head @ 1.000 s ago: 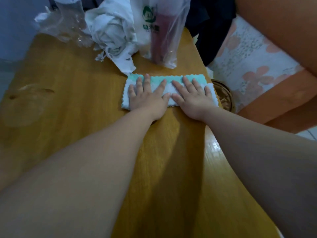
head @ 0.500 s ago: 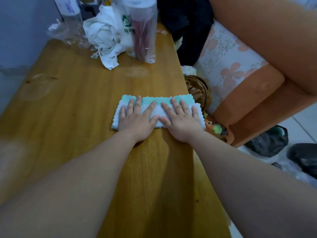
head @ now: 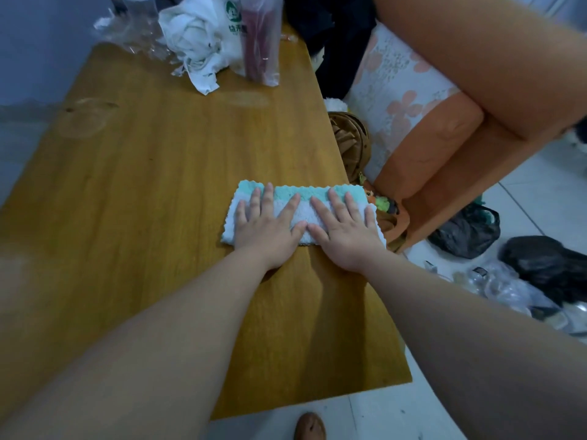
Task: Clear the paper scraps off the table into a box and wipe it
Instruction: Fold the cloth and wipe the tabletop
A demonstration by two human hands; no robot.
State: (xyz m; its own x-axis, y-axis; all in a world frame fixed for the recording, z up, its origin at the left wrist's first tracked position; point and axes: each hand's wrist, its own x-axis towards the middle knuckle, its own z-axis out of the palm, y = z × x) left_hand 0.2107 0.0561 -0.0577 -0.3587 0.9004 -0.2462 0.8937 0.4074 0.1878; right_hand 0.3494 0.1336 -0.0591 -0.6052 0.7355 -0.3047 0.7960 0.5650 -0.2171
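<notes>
A folded white and teal cloth (head: 305, 192) lies flat on the wooden table (head: 165, 160), close to its right edge. My left hand (head: 266, 227) presses on the cloth's left half with straight, spread fingers. Beside it, my right hand (head: 343, 230) presses the right half the same way, thumbs almost touching. No paper scraps or box show on the tabletop near the cloth.
At the table's far end stand crumpled white bags (head: 197, 42), clear plastic (head: 133, 36) and a bagged red bottle (head: 259, 39). An orange floral sofa (head: 428, 100) and a brown basket (head: 349, 141) sit right of the table. Dark bags (head: 463, 233) lie on the tiled floor.
Both hands have slid the cloth toward me along the table's right side, away from the bags at the far end. The hands stay flat on it.
</notes>
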